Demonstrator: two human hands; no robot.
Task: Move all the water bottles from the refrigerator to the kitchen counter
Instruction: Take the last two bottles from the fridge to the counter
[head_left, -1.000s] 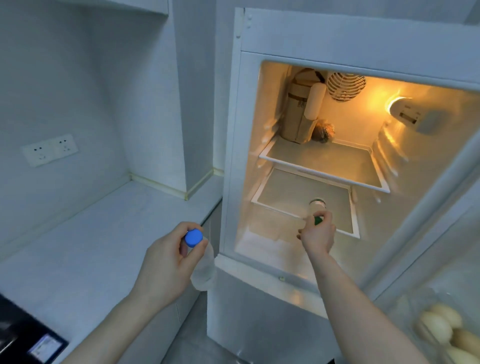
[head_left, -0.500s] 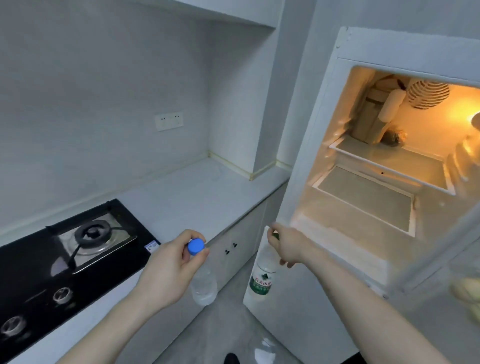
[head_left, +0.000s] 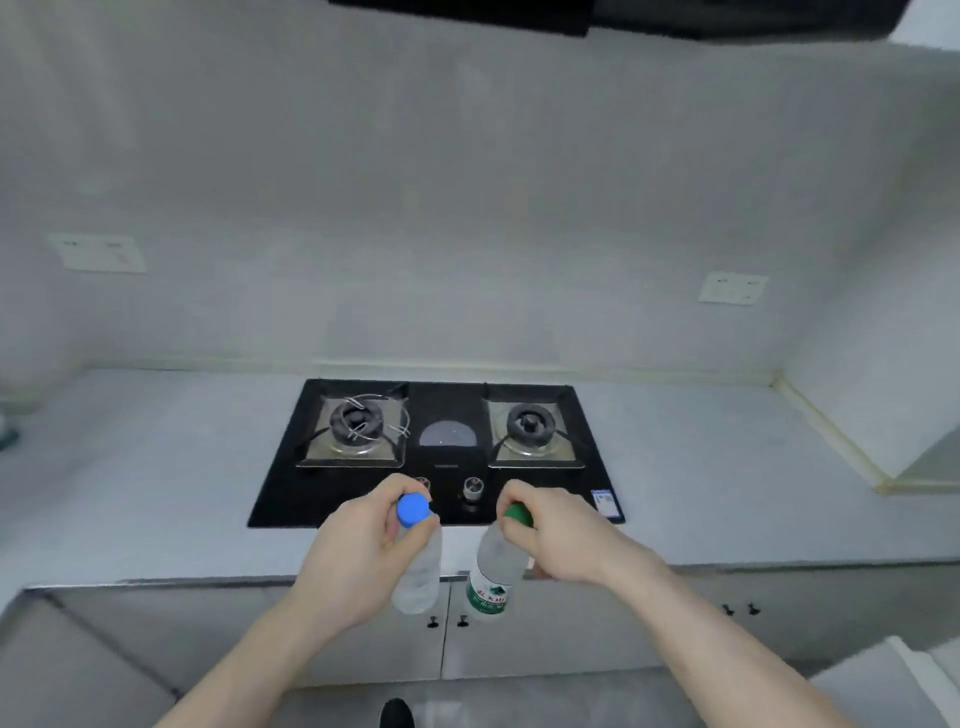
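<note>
My left hand (head_left: 353, 545) grips the neck of a clear water bottle with a blue cap (head_left: 418, 566). My right hand (head_left: 561, 535) grips the neck of a second clear bottle (head_left: 491, 577), which has a green cap and a green-and-white label. Both bottles hang upright side by side in the air, in front of the counter's front edge and above the cabinet doors. The grey kitchen counter (head_left: 156, 478) stretches left and right behind them. The refrigerator is out of view.
A black two-burner gas hob (head_left: 441, 452) is set into the counter straight ahead, its knobs just beyond my hands. Bare counter lies on both sides of it. A white wall column (head_left: 883, 395) juts in at the right. Wall sockets (head_left: 732, 287) sit above.
The view has swung left from the open fridge to the hob. My right hand has carried the green-capped bottle out of the fridge, and both bottles now hang together before the counter.
</note>
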